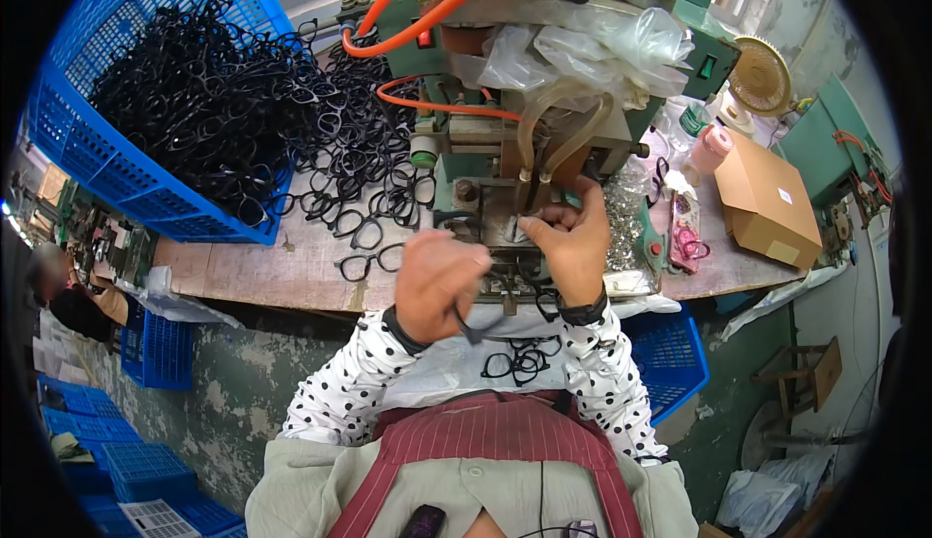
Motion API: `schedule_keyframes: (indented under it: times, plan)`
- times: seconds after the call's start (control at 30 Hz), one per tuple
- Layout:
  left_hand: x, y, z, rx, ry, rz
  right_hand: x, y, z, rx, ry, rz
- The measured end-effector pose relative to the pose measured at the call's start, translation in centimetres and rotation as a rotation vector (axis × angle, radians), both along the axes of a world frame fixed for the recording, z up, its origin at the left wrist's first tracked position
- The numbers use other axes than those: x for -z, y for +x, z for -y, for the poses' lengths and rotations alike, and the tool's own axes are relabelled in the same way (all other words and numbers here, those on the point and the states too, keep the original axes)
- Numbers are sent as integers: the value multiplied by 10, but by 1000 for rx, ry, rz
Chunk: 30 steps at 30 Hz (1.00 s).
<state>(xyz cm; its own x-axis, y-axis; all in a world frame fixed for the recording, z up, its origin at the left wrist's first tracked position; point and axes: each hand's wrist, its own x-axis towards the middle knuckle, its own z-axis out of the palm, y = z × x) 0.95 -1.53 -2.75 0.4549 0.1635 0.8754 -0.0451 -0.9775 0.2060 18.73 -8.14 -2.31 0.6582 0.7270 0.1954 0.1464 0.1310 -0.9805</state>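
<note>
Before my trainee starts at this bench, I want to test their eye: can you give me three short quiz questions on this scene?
1. True or false: the blue crate of black eyeglass frames lies on the person's left.
2. What does the left hand hold?
A. a cardboard box
B. a black eyeglass frame
C. an orange hose
3. Fill in: the right hand reaches to the base of the green ____.

Key: 1 true. 2 B; the left hand's grip is closed on a black eyeglass frame. 3 machine.
</note>
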Motion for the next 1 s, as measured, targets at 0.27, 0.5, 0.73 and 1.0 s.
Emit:
schedule_keyframes:
  times: [0.27,0.5,0.73,1.0]
  plan:
    - [-28,16,-26,38,-406,302,5,-2,-7,-17,109,-63]
    - [-52,7,-25,145,-860,256,1,-12,-3,35,116,-104]
    - [-6,20,12,217,55,-59,11,7,-1,9,84,-19]
    - [22,36,11,283,65,-210,109,139,49,433,-426,600]
